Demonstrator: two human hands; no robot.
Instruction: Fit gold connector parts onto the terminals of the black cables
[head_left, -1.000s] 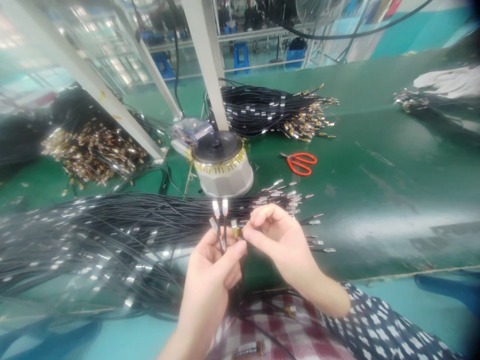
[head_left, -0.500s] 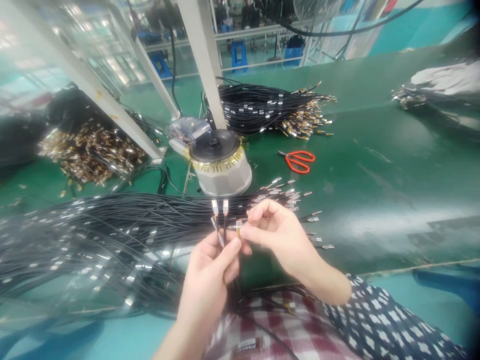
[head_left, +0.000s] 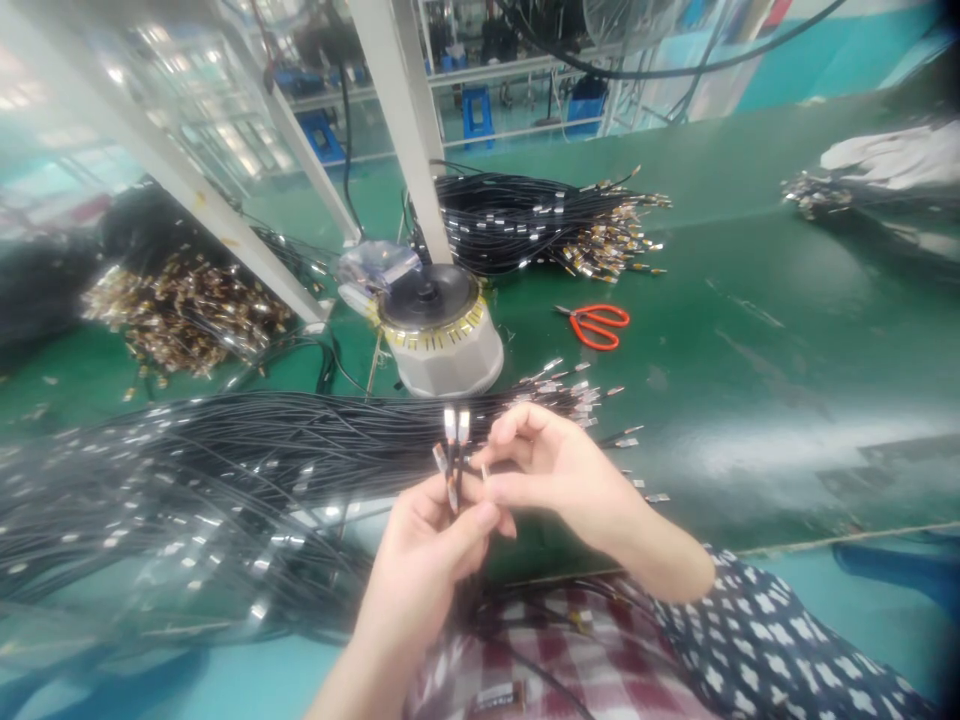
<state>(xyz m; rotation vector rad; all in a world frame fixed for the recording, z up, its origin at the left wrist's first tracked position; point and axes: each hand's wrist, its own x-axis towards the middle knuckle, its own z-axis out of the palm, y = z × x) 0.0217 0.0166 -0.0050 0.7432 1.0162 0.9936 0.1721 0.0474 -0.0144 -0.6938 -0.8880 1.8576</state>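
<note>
My left hand [head_left: 431,555] is closed around a few thin black cables, whose silver metal tips [head_left: 455,426] stick up above its fingers. My right hand [head_left: 555,475] pinches one cable end right beside those tips, its thumb and forefinger touching my left hand's fingertips. Both hands hover just in front of a wide bundle of black cables [head_left: 225,450] lying across the green table [head_left: 787,330], with its silver ends [head_left: 570,392] fanned out behind my right hand.
A round grey device with a black top [head_left: 441,335] stands behind the hands, at the foot of a white post [head_left: 397,120]. Orange scissors [head_left: 600,325] lie to its right. A second cable bundle with gold ends [head_left: 555,225] lies farther back, gold connectors [head_left: 180,310] at left.
My right hand has moved left and closed in against my left hand. The held cable tips have shifted slightly right.
</note>
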